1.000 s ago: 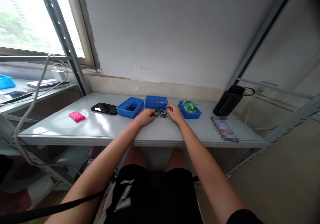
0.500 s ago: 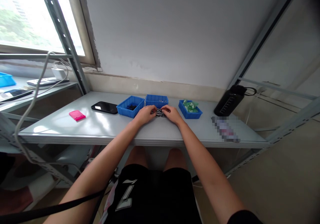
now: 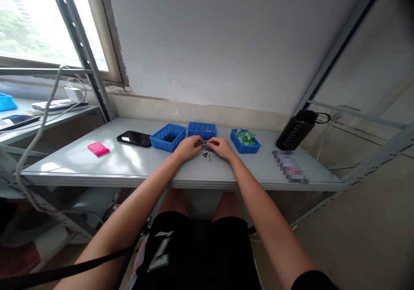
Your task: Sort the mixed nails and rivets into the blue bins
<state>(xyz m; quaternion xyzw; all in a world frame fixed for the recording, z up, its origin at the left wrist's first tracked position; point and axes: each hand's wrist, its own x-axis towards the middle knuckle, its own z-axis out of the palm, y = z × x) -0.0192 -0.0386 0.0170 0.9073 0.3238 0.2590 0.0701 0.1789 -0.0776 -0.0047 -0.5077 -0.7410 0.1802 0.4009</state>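
A small pile of screws, dark and silvery, lies on the shelf top between my two hands. A couple of loose pieces lie just in front of it, nearer the edge. My left hand rests at the pile's left side, fingers curled together at its edge. From the right, my right hand touches the pile with thumb and fingers drawn together. What the fingertips hold, if anything, is too small to make out. Behind my hands stand a blue bin with dark pieces and another blue bin with thin light-coloured pieces.
To the right, a blue bin holds green packets. Further right are a black bottle and a blurred-out flat object. On the left lie a black phone and a pink case. Metal posts frame both sides.
A few loose pieces now lie spread out in front of the pile. My hands have barely moved, and the view has shifted slightly.
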